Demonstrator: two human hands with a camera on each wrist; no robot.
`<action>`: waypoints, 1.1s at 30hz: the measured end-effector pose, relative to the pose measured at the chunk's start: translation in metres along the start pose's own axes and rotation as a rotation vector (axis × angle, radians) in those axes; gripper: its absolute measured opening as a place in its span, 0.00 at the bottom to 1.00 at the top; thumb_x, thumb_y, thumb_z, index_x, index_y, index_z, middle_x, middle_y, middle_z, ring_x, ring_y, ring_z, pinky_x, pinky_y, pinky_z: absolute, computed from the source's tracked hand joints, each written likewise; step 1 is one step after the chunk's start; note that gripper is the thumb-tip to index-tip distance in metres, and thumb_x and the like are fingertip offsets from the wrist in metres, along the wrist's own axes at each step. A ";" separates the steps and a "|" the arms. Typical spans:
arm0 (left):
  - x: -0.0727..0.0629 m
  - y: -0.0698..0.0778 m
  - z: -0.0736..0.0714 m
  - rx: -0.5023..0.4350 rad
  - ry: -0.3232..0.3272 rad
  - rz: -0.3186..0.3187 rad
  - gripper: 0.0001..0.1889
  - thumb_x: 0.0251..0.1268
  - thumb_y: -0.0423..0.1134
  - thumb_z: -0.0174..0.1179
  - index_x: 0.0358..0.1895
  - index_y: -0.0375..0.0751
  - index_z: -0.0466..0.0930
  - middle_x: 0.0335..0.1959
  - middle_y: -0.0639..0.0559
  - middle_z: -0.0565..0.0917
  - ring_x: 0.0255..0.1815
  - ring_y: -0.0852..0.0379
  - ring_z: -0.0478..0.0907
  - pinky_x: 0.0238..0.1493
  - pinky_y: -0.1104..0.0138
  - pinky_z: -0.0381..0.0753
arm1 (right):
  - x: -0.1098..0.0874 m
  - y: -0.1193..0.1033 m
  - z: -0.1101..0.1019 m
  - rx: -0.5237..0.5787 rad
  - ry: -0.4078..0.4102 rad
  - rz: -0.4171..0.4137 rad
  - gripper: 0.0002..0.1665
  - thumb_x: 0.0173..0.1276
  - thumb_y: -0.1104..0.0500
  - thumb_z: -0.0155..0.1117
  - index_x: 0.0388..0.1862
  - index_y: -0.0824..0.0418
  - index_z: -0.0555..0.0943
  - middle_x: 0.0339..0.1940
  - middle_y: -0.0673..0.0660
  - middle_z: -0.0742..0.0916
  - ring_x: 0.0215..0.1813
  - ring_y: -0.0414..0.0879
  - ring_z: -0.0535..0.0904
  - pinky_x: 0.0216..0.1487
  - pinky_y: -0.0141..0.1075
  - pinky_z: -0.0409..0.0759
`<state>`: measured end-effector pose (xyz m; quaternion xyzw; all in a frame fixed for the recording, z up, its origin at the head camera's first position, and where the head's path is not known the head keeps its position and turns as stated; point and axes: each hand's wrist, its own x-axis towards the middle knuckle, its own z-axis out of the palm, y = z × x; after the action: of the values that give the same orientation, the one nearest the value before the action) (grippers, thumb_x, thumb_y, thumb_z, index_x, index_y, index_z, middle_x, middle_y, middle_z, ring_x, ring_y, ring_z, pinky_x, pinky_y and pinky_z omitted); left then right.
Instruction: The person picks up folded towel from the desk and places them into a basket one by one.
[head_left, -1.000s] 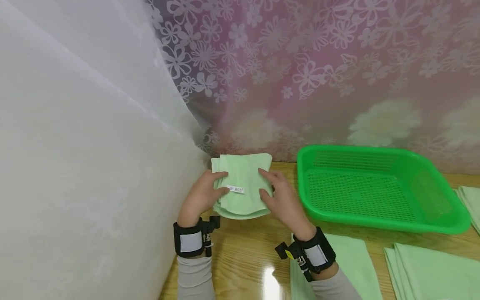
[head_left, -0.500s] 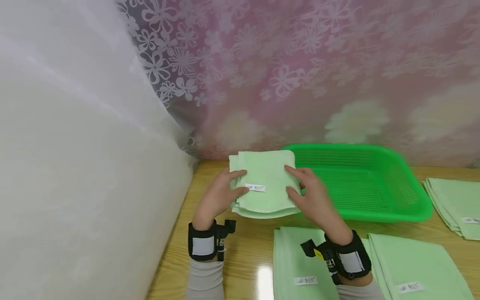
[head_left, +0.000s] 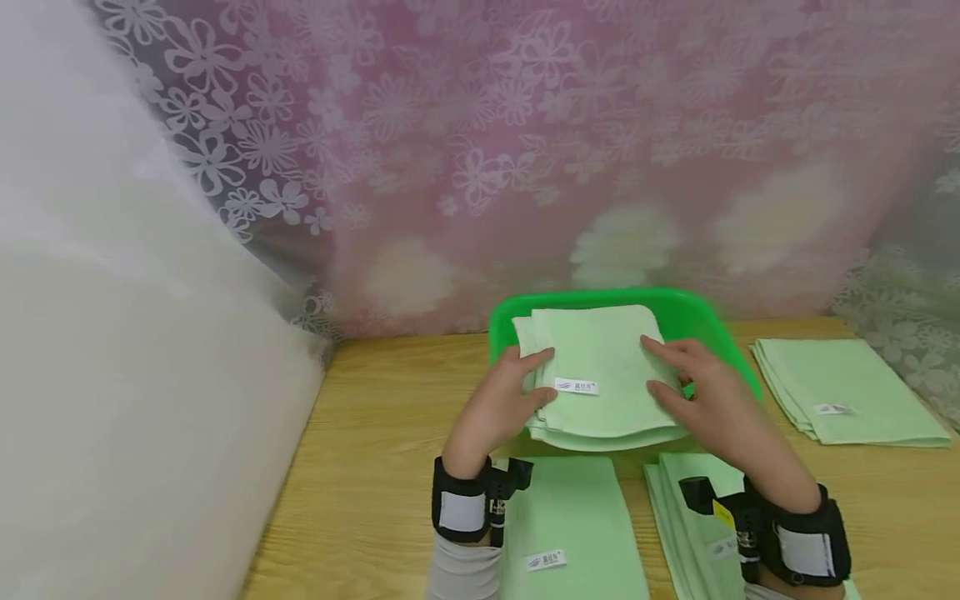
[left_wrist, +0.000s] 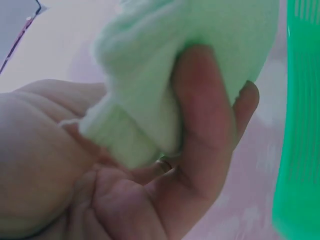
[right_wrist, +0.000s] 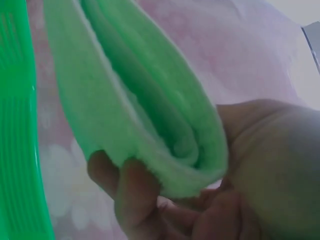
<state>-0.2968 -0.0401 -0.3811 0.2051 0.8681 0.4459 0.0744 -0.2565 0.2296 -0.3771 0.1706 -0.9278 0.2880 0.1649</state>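
Towel (head_left: 607, 358), gripped by left hand (head_left: 497, 410) and right hand (head_left: 712, 404), partly hides basket (head_left: 690, 317).

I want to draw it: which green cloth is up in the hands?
The folded cloth overlapping the green basket in the head view, held between left hand and right hand. The other three cloths lie on the table.

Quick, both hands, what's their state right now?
Left hand: closed, holding the folded cloth by its left edge.
Right hand: closed, holding the same cloth by its right edge.
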 end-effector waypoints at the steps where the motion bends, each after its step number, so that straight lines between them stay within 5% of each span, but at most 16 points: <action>1: 0.001 0.000 0.002 0.009 -0.004 -0.002 0.30 0.77 0.35 0.63 0.79 0.46 0.70 0.85 0.31 0.54 0.85 0.41 0.59 0.76 0.49 0.71 | 0.000 0.003 -0.002 -0.006 -0.013 -0.002 0.34 0.72 0.66 0.69 0.76 0.68 0.73 0.58 0.67 0.81 0.39 0.43 0.68 0.31 0.31 0.65; 5: 0.005 0.001 0.010 0.049 -0.011 -0.001 0.30 0.77 0.36 0.63 0.79 0.47 0.70 0.84 0.32 0.57 0.81 0.42 0.64 0.70 0.54 0.74 | -0.001 0.013 -0.009 -0.021 -0.075 -0.007 0.35 0.74 0.64 0.68 0.78 0.66 0.72 0.58 0.65 0.81 0.40 0.41 0.68 0.32 0.32 0.66; 9: 0.011 0.001 0.015 0.091 -0.017 0.021 0.29 0.78 0.35 0.61 0.79 0.47 0.69 0.78 0.34 0.66 0.58 0.45 0.74 0.51 0.61 0.74 | 0.000 0.023 -0.011 -0.011 -0.103 -0.020 0.35 0.74 0.64 0.68 0.78 0.67 0.71 0.60 0.66 0.82 0.39 0.39 0.68 0.33 0.32 0.67; 12: 0.016 0.000 0.017 0.082 -0.016 0.028 0.29 0.79 0.34 0.60 0.80 0.46 0.68 0.77 0.34 0.66 0.55 0.46 0.73 0.48 0.63 0.73 | 0.002 0.029 -0.010 0.010 -0.109 -0.016 0.35 0.75 0.64 0.67 0.78 0.67 0.71 0.61 0.67 0.80 0.40 0.38 0.68 0.32 0.32 0.68; 17: 0.026 -0.004 0.017 0.054 -0.016 0.030 0.29 0.80 0.32 0.57 0.81 0.46 0.66 0.83 0.31 0.58 0.73 0.43 0.70 0.63 0.55 0.76 | 0.010 0.037 -0.006 0.036 -0.093 -0.014 0.35 0.75 0.66 0.66 0.78 0.67 0.70 0.61 0.69 0.80 0.40 0.40 0.69 0.30 0.32 0.67; 21: 0.034 -0.005 0.013 0.052 -0.012 0.020 0.30 0.81 0.32 0.56 0.81 0.47 0.65 0.86 0.32 0.52 0.86 0.43 0.55 0.77 0.50 0.70 | 0.017 0.043 -0.002 0.030 -0.077 -0.012 0.35 0.75 0.65 0.66 0.79 0.67 0.70 0.61 0.67 0.80 0.40 0.42 0.69 0.30 0.32 0.67; 28: 0.045 -0.004 0.010 0.069 -0.017 0.002 0.31 0.81 0.33 0.57 0.82 0.51 0.64 0.87 0.34 0.49 0.88 0.44 0.51 0.76 0.50 0.71 | 0.027 0.051 -0.005 0.038 -0.084 -0.007 0.35 0.77 0.64 0.64 0.80 0.65 0.68 0.62 0.66 0.79 0.44 0.48 0.72 0.31 0.32 0.67; 33: 0.057 -0.003 0.011 0.062 0.027 0.038 0.30 0.81 0.32 0.55 0.82 0.50 0.64 0.86 0.34 0.52 0.83 0.45 0.60 0.72 0.52 0.74 | 0.039 0.055 -0.006 0.058 -0.093 0.009 0.35 0.79 0.63 0.62 0.81 0.66 0.66 0.63 0.68 0.77 0.45 0.52 0.71 0.31 0.33 0.67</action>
<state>-0.3459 -0.0096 -0.3869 0.2181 0.8783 0.4229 0.0478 -0.3119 0.2673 -0.3826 0.1844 -0.9265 0.3071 0.1154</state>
